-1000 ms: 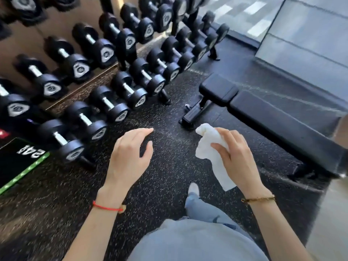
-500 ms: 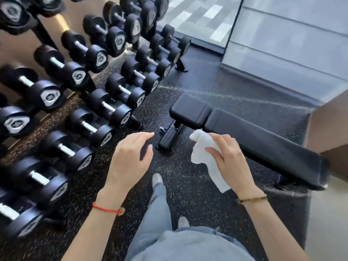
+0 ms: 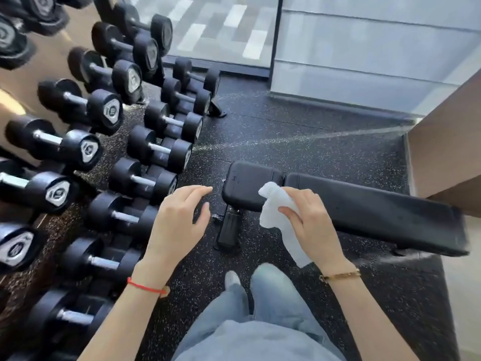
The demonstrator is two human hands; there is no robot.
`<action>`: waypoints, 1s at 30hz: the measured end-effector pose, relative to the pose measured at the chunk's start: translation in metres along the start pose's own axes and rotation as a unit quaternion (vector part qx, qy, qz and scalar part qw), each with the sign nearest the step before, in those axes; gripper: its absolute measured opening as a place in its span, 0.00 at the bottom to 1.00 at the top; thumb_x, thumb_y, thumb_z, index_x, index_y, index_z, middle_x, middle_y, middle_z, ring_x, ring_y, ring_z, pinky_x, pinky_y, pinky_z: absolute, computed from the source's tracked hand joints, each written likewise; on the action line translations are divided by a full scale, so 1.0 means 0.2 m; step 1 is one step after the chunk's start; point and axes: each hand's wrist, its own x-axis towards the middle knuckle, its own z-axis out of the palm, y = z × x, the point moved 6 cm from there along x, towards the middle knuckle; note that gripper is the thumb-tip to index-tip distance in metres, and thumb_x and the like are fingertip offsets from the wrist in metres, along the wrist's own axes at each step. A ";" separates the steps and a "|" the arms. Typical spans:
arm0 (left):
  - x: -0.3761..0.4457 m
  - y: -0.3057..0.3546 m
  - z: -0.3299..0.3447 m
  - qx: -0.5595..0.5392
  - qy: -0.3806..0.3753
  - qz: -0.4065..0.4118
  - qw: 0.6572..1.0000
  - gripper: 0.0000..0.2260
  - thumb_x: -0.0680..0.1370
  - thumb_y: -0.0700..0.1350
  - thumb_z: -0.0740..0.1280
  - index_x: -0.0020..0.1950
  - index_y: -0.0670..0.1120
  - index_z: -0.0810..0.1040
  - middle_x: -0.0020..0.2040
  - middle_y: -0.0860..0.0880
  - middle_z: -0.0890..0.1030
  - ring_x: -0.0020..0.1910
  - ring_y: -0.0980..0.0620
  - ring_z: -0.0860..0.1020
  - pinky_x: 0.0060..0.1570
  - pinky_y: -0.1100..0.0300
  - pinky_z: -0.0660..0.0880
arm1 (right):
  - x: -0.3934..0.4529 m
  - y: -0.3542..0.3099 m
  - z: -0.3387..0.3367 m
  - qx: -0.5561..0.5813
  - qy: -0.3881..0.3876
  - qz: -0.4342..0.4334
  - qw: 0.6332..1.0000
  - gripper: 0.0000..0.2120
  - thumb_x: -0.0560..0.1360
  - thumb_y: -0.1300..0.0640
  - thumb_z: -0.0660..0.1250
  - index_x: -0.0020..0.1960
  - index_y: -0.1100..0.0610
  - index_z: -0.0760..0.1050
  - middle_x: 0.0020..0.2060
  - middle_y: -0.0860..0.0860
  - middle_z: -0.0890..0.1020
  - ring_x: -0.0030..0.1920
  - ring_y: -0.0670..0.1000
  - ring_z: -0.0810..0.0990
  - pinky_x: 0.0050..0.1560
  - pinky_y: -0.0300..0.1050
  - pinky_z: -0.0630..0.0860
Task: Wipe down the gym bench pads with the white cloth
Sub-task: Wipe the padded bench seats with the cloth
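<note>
So the white cloth (image 3: 279, 217) is bunched up in the right hand (image 3: 309, 225), fingers curled around its middle, one crumpled end poking up past the fingertips and a longer tail hanging down below the palm toward the wrist. Can't tell for sure if the cloth is touching anything yet; it looks held in the air in front of the bench. Just beyond that hand sits the small seat pad (image 3: 244, 183), and stretching away to the hand's right is the long back pad (image 3: 377, 214), both black and lying flat, with a narrow gap between them. Below the seat pad you can see the bench foot (image 3: 227, 231) on the speckled rubber floor (image 3: 286, 131).

Left hand (image 3: 179, 222) hangs empty with its fingers relaxed and slightly bent, gripping nothing, off to the left of the cloth hand. There's a red string bracelet (image 3: 145, 286) on that wrist and a gold bracelet (image 3: 341, 275) on the other. Further out past the left hand is the dumbbell rack (image 3: 145, 162), rows of black dumbbells
</note>
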 end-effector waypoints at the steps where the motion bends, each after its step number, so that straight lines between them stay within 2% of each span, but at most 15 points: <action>1: 0.06 -0.02 0.01 0.000 -0.002 0.006 1.000 0.14 0.77 0.39 0.68 0.62 0.44 0.79 0.58 0.48 0.81 0.59 0.49 0.78 0.62 0.52 0.74 | 0.04 0.01 0.01 0.001 0.002 0.005 1.000 0.19 0.80 0.50 0.62 0.67 0.57 0.74 0.51 0.54 0.77 0.51 0.56 0.74 0.55 0.51 0.71; 7: 0.50 -0.18 0.25 -0.013 -0.035 0.023 0.999 0.14 0.78 0.40 0.67 0.63 0.45 0.79 0.59 0.49 0.81 0.59 0.50 0.78 0.64 0.54 0.73 | 0.44 0.16 0.11 -0.011 -0.015 0.033 0.999 0.17 0.80 0.53 0.63 0.67 0.57 0.74 0.51 0.55 0.77 0.52 0.57 0.75 0.56 0.52 0.71; 9: 0.63 -0.21 0.34 -0.016 -0.041 0.032 0.999 0.14 0.77 0.39 0.67 0.62 0.44 0.79 0.59 0.49 0.81 0.59 0.49 0.78 0.64 0.51 0.73 | 0.56 0.23 0.14 -0.014 -0.023 0.036 0.999 0.18 0.80 0.53 0.63 0.68 0.58 0.74 0.51 0.55 0.77 0.52 0.57 0.75 0.57 0.52 0.72; 18: 1.05 -0.42 0.81 -0.022 -0.049 0.057 0.997 0.13 0.77 0.39 0.65 0.62 0.44 0.79 0.58 0.49 0.81 0.59 0.50 0.78 0.63 0.52 0.73 | 0.96 0.60 0.40 -0.022 -0.020 0.056 0.998 0.18 0.80 0.54 0.65 0.68 0.56 0.74 0.51 0.54 0.78 0.52 0.56 0.74 0.56 0.52 0.73; 23: 1.14 -0.64 1.19 -0.012 -0.065 0.068 0.996 0.13 0.77 0.38 0.65 0.61 0.43 0.79 0.57 0.48 0.81 0.58 0.48 0.79 0.62 0.51 0.74 | 1.11 0.88 0.72 -0.030 -0.027 0.060 0.997 0.18 0.80 0.54 0.66 0.68 0.58 0.74 0.51 0.55 0.78 0.52 0.58 0.75 0.57 0.54 0.73; 30: 1.12 -1.07 1.84 0.008 -0.066 0.086 0.994 0.14 0.75 0.38 0.68 0.61 0.44 0.80 0.57 0.49 0.81 0.59 0.48 0.78 0.60 0.52 0.74 | 1.24 1.33 1.33 -0.079 -0.021 0.022 0.996 0.18 0.80 0.54 0.66 0.68 0.58 0.75 0.52 0.56 0.79 0.53 0.58 0.75 0.57 0.53 0.72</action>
